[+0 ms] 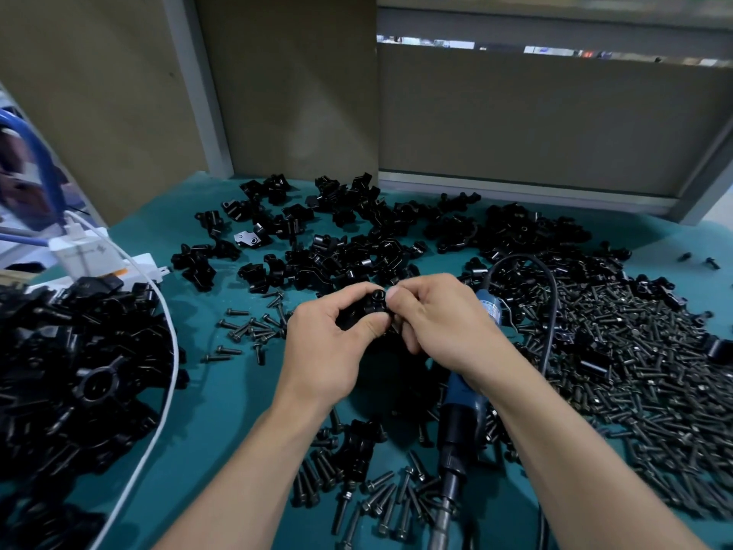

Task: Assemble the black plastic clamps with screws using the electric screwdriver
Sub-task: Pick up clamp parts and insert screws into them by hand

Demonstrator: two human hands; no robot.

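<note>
Over the teal-covered bench (222, 410), the left hand (333, 343) grips a small black plastic clamp (369, 307), thumb and fingers curled round it. The right hand (440, 323) pinches at the clamp's top edge with thumb and forefinger; what it pinches is too small to tell. The blue electric screwdriver (462, 406) lies on the bench under the right forearm. A heap of dark metal screws (634, 371) spreads to the right, and loose black clamp pieces (357, 240) lie behind the hands. A white cable (166, 351) curves along the left.
</note>
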